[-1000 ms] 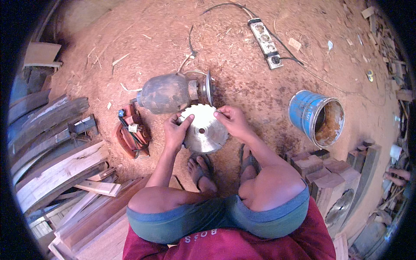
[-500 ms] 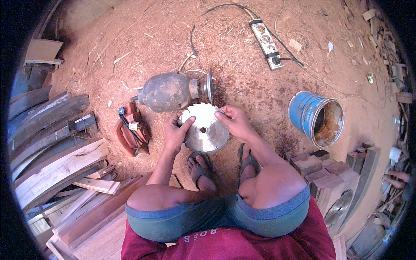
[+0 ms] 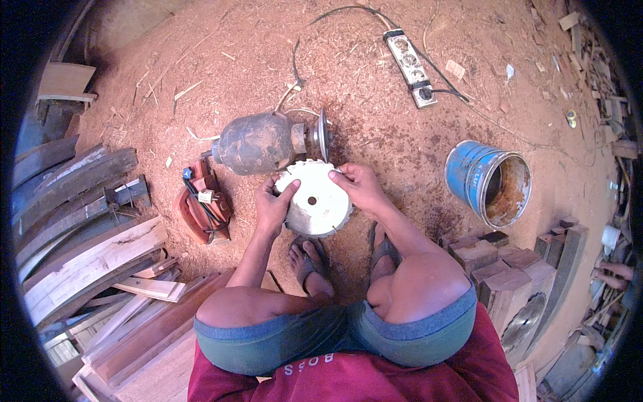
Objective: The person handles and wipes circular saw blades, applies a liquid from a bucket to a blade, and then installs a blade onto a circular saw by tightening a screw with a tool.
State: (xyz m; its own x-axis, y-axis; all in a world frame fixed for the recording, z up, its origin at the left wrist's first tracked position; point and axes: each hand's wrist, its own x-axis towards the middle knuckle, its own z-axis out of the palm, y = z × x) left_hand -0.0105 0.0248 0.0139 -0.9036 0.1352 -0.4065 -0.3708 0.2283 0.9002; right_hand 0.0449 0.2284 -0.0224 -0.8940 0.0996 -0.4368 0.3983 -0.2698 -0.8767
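Note:
Between my two hands is a round, toothed circular saw blade point(image 3: 313, 213), bright silver with a small hole at its centre. My left hand point(image 3: 273, 202) grips its left edge, the thumb lying on the face. On the upper right edge my right hand point(image 3: 357, 185) pinches it, thumb on top. Just beyond the blade, a dirty grey motor point(image 3: 254, 142) lies on the ground. A thin grinding disc point(image 3: 324, 135) is mounted on the motor's right end, seen nearly edge-on. The blade's far rim is close to that disc; whether they touch I cannot tell.
An orange-red power tool point(image 3: 204, 206) with its cord lies left of the motor. A power strip point(image 3: 410, 68) is at the far right, its cables crossing the ground. A blue can point(image 3: 487, 183) lies tipped at right. Wooden boards point(image 3: 100, 268) and blocks point(image 3: 512, 271) flank me.
The blade has tilted slightly in my hands, and its face now shines white almost all over. Both hands keep the same hold on it.

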